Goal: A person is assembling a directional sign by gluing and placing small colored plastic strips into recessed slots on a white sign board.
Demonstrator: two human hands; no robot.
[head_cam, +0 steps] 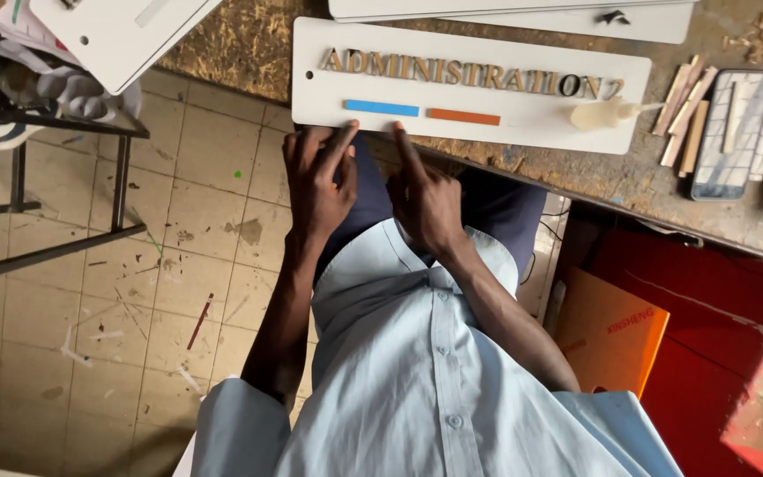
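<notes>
The white sign board [470, 115] lay flat near the front edge of the desk [629, 177], carrying a row of gold letters [474, 75] with a blue strip [381, 108] and an orange strip [464, 117] below them. The left hand [318, 177] rested at the board's near edge just under the blue strip, its fingers [339, 141] stretched out and held close together, clamped on nothing. The right hand [426, 199] pointed one finger up to the same edge beside the orange strip, the other fingers curled in; it held nothing either.

To seat a strip well, it seemed wise to press flat and evenly from above, steadying the board with the other hand so it would not slide.

The board sat close to the desk's front edge, so any push toward the body risked tipping it off. A small glue bottle [611, 113] lay on its right end, with wooden sticks [686, 110] and a phone [730, 132] beyond. Open room lay to the left, over the tiled floor [134, 291].
</notes>
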